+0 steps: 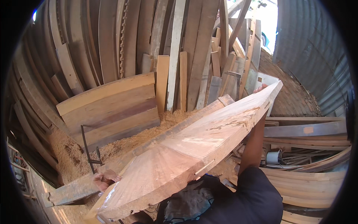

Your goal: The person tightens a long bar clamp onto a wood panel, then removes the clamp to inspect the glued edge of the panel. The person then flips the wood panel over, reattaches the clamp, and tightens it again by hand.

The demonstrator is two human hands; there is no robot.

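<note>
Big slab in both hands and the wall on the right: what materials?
Slab: solid wood, rough-sawn and unfinished, pinkish with visible grain, cracks and a splinter at the edge. Wall: probably corrugated metal sheet, grey, evenly ribbed; bare or painted, unclear.

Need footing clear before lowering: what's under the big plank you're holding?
Under the big plank show a grey beam, sawdust and a dark cloth. The ground directly beneath its middle is covered.

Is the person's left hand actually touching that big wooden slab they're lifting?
Touching. The head view shows the left hand gripping the near lower edge of the wooden slab, fingers curled against it.
</note>
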